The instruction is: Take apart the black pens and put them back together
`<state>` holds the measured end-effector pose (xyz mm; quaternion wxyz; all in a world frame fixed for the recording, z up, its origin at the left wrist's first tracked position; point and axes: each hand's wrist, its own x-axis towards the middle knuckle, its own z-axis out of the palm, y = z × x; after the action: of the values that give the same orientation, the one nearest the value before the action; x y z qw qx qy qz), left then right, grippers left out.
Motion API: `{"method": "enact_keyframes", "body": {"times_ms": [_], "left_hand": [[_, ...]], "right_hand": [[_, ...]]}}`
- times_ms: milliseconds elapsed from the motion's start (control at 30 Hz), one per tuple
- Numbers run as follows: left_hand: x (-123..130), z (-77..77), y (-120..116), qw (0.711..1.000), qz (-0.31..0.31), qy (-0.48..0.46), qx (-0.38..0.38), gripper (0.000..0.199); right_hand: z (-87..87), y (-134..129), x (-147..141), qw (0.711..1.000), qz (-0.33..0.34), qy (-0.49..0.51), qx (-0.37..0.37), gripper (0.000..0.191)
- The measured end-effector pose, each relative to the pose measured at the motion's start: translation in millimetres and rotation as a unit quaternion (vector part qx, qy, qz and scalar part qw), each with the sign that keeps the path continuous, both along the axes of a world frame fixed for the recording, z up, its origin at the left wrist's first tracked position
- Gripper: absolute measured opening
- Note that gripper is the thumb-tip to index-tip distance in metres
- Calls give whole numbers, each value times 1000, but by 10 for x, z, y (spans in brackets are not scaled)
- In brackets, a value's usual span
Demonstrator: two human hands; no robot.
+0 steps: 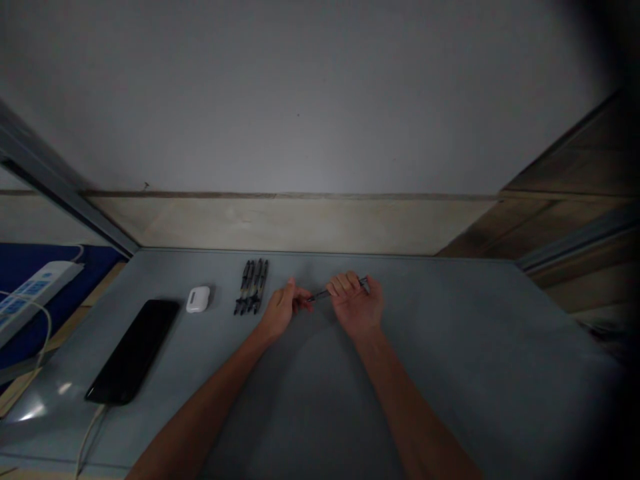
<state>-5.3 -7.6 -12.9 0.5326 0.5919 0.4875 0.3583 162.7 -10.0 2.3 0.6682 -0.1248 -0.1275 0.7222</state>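
Above the grey table (310, 407), a thin dark pen (321, 295) stretches between my two hands. My left hand (285, 308) pinches its left end with the fingertips. Curled around the right part is my right hand (356, 303), palm turned up, with the pen's dark tip showing near the thumb. Part of the pen is hidden by the fingers. Left of my left hand, several similar dark pens (253, 287) lie side by side in a row, close together.
A white earbud case (199, 299) lies left of the pens. Nearer the left edge is a black smartphone (134, 351) with a white cable (89, 433) plugged in. A white power strip (37, 293) rests on blue cloth beyond the table. A pale wall (310, 100) rises behind.
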Motion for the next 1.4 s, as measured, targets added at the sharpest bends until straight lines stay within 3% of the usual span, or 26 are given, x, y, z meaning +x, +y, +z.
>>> {"method": "enact_keyframes", "body": {"times_ms": [1400], "left_hand": [[1, -15, -1, 1000, 1, -28, -5, 72]], "right_hand": [[-12, 6, -17, 999, 8, 31, 6, 41]]}}
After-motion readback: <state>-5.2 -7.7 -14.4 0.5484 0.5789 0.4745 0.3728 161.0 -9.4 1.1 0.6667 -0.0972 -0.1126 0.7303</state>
